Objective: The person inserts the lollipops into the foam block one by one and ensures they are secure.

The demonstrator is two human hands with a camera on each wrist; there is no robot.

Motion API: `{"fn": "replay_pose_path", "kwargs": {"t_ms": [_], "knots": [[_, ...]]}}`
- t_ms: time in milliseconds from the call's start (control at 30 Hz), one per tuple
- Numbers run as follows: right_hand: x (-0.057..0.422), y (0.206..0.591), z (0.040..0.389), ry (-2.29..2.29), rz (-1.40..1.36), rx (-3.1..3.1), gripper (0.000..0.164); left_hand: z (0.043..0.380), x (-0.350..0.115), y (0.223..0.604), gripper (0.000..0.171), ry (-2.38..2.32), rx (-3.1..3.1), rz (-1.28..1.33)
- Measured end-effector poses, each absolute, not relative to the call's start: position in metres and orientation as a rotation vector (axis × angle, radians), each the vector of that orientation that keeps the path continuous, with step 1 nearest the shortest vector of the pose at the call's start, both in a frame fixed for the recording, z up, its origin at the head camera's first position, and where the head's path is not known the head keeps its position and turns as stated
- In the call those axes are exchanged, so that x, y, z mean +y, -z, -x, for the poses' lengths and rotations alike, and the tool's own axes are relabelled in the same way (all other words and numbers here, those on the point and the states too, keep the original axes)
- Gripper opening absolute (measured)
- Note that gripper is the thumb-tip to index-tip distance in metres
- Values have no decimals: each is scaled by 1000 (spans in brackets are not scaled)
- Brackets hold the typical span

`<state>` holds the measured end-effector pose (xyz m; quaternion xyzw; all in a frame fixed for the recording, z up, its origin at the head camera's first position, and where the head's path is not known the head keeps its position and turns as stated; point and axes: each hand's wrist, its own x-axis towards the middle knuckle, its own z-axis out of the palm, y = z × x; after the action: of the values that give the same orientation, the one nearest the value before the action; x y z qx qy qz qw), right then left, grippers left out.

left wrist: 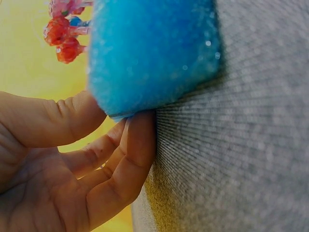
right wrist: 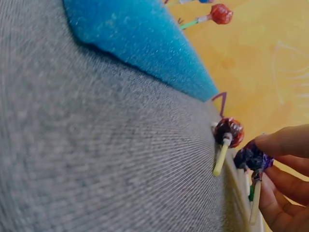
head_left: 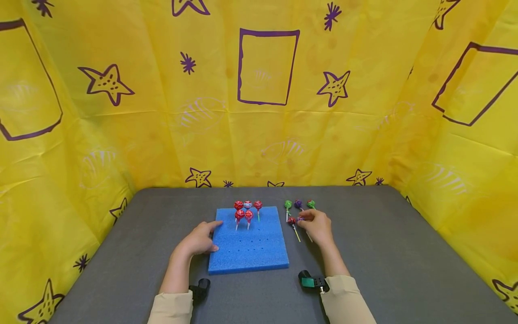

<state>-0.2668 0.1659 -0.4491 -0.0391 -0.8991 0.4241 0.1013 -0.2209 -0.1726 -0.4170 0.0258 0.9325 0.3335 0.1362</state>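
Note:
A blue foam block (head_left: 251,258) lies on the table with several wrapped lollipops standing upright in its far part, among them a red lollipop (head_left: 257,204) on a green stick. My left hand (head_left: 198,239) rests at the block's left edge, index finger and thumb spread along it. In the left wrist view, the fingertips touch the foam (left wrist: 154,58) at its side. Right of the block, my right hand (head_left: 317,226) pinches a purple-wrapped lollipop (right wrist: 251,155) by its head, stick pointing down toward me. Beside it lies a dark red lollipop (right wrist: 229,131) with a yellowish stick.
Behind the right hand, a green lollipop (head_left: 288,204), a purple lollipop (head_left: 298,204) and another green lollipop (head_left: 310,204) lie in a row. Small holes (head_left: 251,241) dot the foam's near part. A yellow patterned curtain (head_left: 210,148) surrounds the grey table (head_left: 162,211).

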Motion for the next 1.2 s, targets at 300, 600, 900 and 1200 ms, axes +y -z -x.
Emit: {"fn": "replay_pose_path", "kwargs": {"t_ms": [300,600,900,1200], "knots": [[164,439,264,-1295,163,-2557,27,221,-173,417,68,-965,2699,-72],[155,424,262,-1350,157,-2449,28,221,-173,416,69,-972,2689,-57],[143,414,258,-1536,145,-2341,30,221,-173,419,68,-976,2703,-83],[130,412,254,-1579,77,-2313,30,222,-172,419,68,-970,2704,-75]]}}
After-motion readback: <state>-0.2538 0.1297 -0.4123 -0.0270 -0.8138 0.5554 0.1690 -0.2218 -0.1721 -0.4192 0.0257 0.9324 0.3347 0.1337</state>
